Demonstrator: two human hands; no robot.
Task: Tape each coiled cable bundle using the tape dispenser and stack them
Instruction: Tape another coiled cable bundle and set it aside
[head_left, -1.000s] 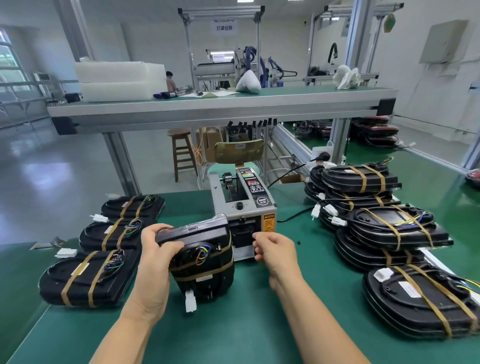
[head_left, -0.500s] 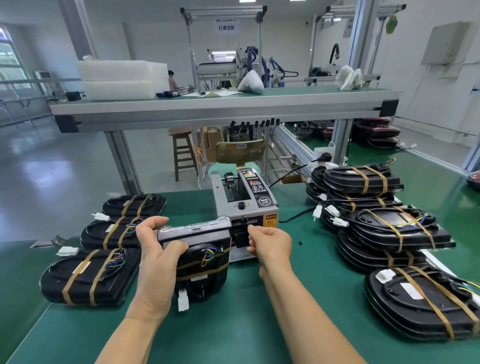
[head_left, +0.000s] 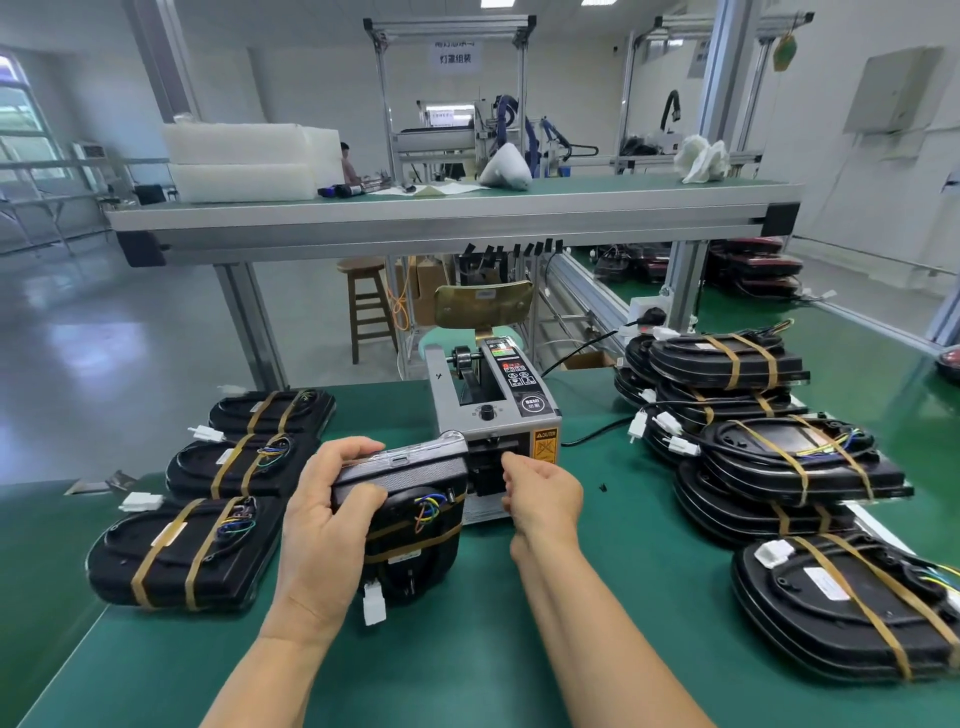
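On the left of the matte green table, three bundles lie flat in a row running away from me. Each is a rounded, glossy black plastic shape banded twice with tan tape, with thin coloured wires and white plugs poking out.

The left hand grips a fourth bundle, thumb across its near face and fingers curled over the top edge. It stands on edge on the table, just in front of the dispenser. Its top carries a clear ribbed strip, two tan bands cross its black face, and a blocky white plug hangs at the bottom.

The dispenser is a boxy grey metal machine with a black knob, a printed panel and an orange caution label. Its dark slot faces the hands.

The right hand sits at that slot, fingers curled and bunched toward the thumb. I cannot tell whether they pinch any tape.

Further right, a heap of the same black taped shapes is stacked several deep, slightly askew. A last one lies by the table's near right edge.
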